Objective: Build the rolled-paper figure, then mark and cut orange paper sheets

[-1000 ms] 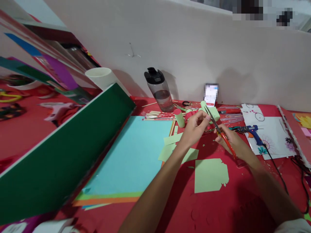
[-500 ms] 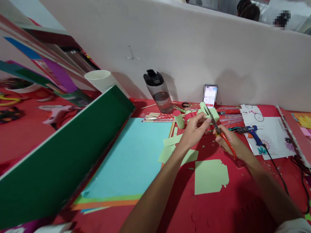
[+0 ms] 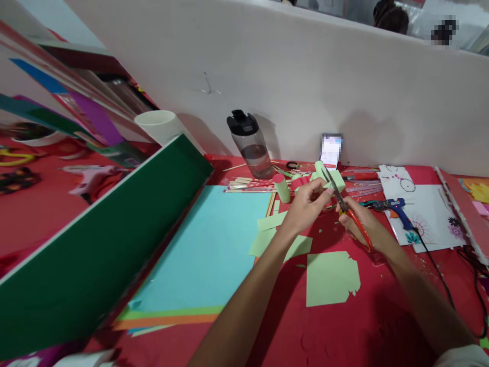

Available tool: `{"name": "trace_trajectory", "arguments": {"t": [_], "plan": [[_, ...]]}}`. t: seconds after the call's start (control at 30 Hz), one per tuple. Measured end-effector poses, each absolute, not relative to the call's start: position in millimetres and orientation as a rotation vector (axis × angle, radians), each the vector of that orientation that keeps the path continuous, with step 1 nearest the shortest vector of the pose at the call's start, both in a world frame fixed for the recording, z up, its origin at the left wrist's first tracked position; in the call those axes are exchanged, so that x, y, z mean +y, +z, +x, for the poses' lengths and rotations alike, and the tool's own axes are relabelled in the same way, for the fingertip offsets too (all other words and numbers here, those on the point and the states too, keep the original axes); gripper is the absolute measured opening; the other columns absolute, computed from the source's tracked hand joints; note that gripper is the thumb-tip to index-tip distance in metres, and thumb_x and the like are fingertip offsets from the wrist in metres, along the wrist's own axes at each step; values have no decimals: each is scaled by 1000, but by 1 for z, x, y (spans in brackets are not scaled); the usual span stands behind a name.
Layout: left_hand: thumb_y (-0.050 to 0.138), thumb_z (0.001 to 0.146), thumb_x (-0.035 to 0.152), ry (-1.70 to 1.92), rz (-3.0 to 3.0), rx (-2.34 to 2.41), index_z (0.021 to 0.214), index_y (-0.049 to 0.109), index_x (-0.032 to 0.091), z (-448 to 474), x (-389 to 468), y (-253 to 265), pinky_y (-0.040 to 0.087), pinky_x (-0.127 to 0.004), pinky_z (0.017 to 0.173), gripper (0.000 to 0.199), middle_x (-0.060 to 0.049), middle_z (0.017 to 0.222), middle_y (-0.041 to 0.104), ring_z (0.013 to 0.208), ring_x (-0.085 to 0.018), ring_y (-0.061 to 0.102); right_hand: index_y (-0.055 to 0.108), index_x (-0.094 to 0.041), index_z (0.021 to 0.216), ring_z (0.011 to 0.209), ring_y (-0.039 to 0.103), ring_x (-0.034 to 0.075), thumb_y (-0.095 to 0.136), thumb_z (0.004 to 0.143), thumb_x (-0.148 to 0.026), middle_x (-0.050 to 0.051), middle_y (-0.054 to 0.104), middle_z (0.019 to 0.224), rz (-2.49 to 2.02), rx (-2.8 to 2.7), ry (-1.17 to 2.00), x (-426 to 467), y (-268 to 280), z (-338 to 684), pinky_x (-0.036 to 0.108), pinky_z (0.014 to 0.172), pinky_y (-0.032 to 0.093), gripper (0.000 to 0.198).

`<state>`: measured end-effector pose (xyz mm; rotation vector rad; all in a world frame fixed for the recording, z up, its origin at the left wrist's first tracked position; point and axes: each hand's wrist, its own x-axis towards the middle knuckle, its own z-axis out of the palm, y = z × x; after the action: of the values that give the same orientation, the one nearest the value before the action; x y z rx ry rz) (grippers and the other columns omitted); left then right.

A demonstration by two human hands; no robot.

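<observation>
The person's left hand [image 3: 305, 204] seems to pinch a small pale-green paper scrap [image 3: 328, 184] at its fingertips; a slipping grip could spoil the edge or nick skin, because the red-handled metal scissors [image 3: 338, 195] angle closely past at three o'clock. The right hand [image 3: 367, 216] clamps their handles, apart from the left; drifting towards two o'clock, it could bump the blue plastic glue gun [image 3: 399, 206].

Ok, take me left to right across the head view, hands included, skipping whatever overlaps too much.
Pink glue gun → white tube → water bottle → red-topped green roll → left hand → right hand, holding scissors → blue glue gun.
</observation>
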<state>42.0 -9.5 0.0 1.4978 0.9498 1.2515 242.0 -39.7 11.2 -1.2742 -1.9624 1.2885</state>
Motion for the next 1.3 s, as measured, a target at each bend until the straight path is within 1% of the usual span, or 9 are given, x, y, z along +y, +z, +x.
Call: {"name": "trace_trajectory", "arguments": {"t": [0.2,0.4,0.57,0.77,0.93,1.07,1.17,1.3], "plan": [[62,97,41,1244,1505,959,73,45,23,41,-10,1,33,-29,57,35,4,62,45,57,-13,45,52,-25,107,61,45,13,63,97,-64,-5,51,76,-1273,-1938,1296,-41,15,240,27,59,38,42],[61,97,40,1239,1494,951,73,43,23,42,-10,0,31,-29,57,34,4,62,43,57,-14,43,53,-25,107,58,43,12,62,99,-60,-6,51,77,-1288,-1950,1267,-41,14,240,27,58,37,37],[62,96,41,1233,1488,948,73,43,23,41,-10,0,32,-28,57,35,5,62,43,57,-13,43,52,-26,107,57,44,12,63,100,-57,-6,51,75,-1295,-1946,1272,-40,11,241,26,56,37,34],[62,96,42,1222,1484,972,73,43,22,41,-9,0,33,-27,57,36,5,62,43,58,-12,42,52,-26,102,54,45,10,66,99,-52,-7,51,73,-1290,-1932,1242,-39,9,240,25,55,38,29],[61,95,44,1216,1496,948,73,42,23,41,-9,0,33,-27,56,36,5,62,44,57,-12,43,53,-25,99,51,47,10,68,97,-52,-6,53,71,-1298,-1912,1221,-39,4,238,25,51,38,31],[60,96,41,1181,1493,889,74,44,23,41,-10,0,35,-27,57,32,5,63,44,58,-12,45,53,-25,100,45,47,10,70,96,-56,-7,53,67,-1269,-1827,1234,-40,4,237,25,46,38,35],[59,97,40,1096,1532,856,75,47,22,40,-11,1,36,-27,58,30,5,66,44,60,-12,46,52,-26,102,45,52,12,73,93,-54,-8,55,64,-1226,-1693,1261,-39,4,238,25,45,41,36],[56,98,36,906,1714,861,76,52,21,36,-13,3,35,-28,60,27,3,70,48,63,-13,45,50,-26,106,55,62,13,84,85,-45,-6,62,81,-1101,-1526,1278,-33,0,241,28,54,51,44]]}}
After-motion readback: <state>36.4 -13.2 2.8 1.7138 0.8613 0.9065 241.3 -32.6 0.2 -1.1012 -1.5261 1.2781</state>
